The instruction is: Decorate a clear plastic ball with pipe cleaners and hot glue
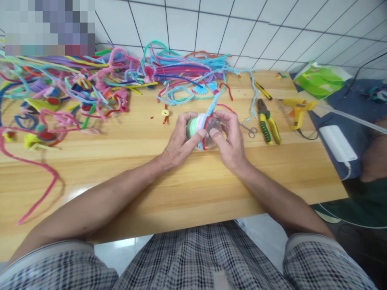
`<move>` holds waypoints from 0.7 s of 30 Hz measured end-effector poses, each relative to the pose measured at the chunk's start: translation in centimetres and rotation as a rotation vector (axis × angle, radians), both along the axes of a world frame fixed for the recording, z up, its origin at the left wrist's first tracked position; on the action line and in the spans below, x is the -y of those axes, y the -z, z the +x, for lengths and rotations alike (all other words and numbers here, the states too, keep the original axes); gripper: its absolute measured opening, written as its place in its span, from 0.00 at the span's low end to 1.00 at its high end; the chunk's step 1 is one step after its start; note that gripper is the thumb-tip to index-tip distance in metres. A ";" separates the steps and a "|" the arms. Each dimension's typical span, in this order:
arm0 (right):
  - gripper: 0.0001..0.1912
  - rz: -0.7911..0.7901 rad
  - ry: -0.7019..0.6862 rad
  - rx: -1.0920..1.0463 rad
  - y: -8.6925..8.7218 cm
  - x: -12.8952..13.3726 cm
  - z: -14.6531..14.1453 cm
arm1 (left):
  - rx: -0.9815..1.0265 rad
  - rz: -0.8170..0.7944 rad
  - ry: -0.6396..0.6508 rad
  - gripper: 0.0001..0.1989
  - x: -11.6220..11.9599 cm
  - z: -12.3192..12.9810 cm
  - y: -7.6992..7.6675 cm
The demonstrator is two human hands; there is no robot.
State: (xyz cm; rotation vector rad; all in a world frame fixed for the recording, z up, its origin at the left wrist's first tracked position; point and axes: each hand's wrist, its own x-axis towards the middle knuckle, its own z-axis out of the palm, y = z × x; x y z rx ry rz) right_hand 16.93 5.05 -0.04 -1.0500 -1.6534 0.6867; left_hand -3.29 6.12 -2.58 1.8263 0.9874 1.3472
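Note:
Both hands hold a clear round plastic piece, a ball or a small jar, above the wooden table. Rows of green, lilac and light blue pipe cleaner cover its left part. A red pipe cleaner runs around its middle, and a light blue pipe cleaner end sticks up from the top. My left hand is closed around the wrapped side, with its thumb near the red strand. Around the bare side, my right hand is closed, its thumb pressing on the clear surface. The undersides of the fingers are partly hidden.
Many coloured pipe cleaners pile along the back and left of the table. Scissors, pliers, a cutter knife and a yellow glue gun lie right. Another person's arm shows at the right edge.

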 end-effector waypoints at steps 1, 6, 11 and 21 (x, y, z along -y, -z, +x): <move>0.23 -0.005 0.008 -0.020 0.0 0.0 -0.1 | 0.000 -0.003 0.004 0.28 0.0 0.0 0.0; 0.20 -0.041 0.087 -0.168 -0.2 -0.6 -0.2 | -0.031 0.014 0.007 0.30 -0.2 -0.1 0.0; 0.22 -0.070 0.190 -0.252 -0.9 -2.1 0.5 | -0.053 0.024 0.001 0.30 -0.4 -0.3 0.0; 0.31 -0.059 0.205 -0.184 -3.6 -1.3 0.2 | -0.041 0.027 -0.011 0.30 -0.7 -0.3 0.2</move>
